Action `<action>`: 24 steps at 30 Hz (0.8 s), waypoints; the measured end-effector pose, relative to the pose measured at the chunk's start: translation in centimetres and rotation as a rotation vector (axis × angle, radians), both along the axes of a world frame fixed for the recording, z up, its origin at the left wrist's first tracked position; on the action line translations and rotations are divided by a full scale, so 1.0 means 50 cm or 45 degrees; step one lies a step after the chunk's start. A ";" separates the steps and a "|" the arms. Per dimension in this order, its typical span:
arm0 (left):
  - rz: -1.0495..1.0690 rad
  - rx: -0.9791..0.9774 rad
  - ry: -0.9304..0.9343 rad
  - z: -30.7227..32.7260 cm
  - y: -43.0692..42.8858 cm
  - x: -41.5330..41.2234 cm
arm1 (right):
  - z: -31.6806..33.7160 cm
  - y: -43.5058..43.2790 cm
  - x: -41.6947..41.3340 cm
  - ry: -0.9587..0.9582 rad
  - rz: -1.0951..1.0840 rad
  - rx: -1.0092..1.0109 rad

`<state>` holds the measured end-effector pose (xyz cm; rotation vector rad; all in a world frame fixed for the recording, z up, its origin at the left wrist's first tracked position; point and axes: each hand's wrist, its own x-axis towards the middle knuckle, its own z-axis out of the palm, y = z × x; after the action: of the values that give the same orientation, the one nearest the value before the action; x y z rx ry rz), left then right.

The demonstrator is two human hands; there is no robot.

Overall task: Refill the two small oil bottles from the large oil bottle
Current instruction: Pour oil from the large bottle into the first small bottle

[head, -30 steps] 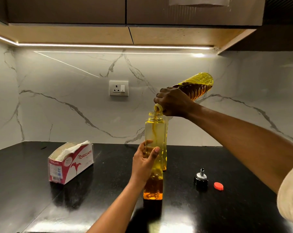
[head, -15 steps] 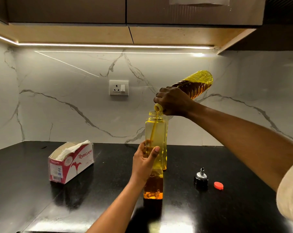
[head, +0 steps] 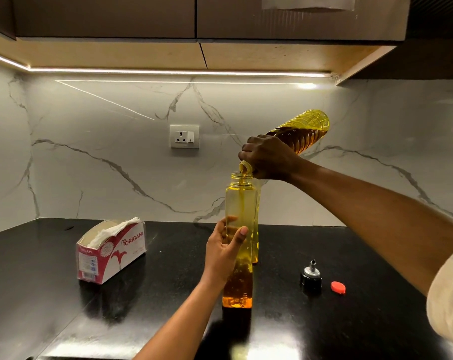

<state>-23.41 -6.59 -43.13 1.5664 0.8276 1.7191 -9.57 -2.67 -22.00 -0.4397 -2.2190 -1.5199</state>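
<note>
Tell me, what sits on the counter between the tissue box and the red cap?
In the head view, the small oil bottle held by the left hand, then the black pourer cap.

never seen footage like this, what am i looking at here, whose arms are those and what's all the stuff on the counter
There is no machine here. A person wears a camera on the head, looking forward and down, so both arms are the wearer's own. The right hand tips a large oil bottle so oil streams into the open neck of a tall small bottle, which the left hand steadies upright. A second small bottle stands just behind it, mostly hidden. On the black counter lie a tissue box, a black pourer cap and a red cap.
</note>
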 end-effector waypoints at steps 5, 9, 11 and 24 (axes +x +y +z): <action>0.011 0.003 -0.001 0.000 0.001 0.000 | 0.001 0.001 -0.001 0.002 0.000 -0.004; 0.015 0.007 0.005 0.000 0.000 0.000 | 0.000 -0.001 -0.001 -0.009 -0.006 0.010; 0.015 0.011 0.007 0.001 -0.001 0.001 | 0.001 -0.003 -0.001 -0.018 -0.014 0.022; 0.015 0.011 0.012 0.001 0.001 0.001 | 0.003 -0.006 -0.001 -0.046 -0.006 0.037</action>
<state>-23.37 -6.56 -43.09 1.5796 0.8369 1.7271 -9.64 -2.97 -21.85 -0.4116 -2.2215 -1.5723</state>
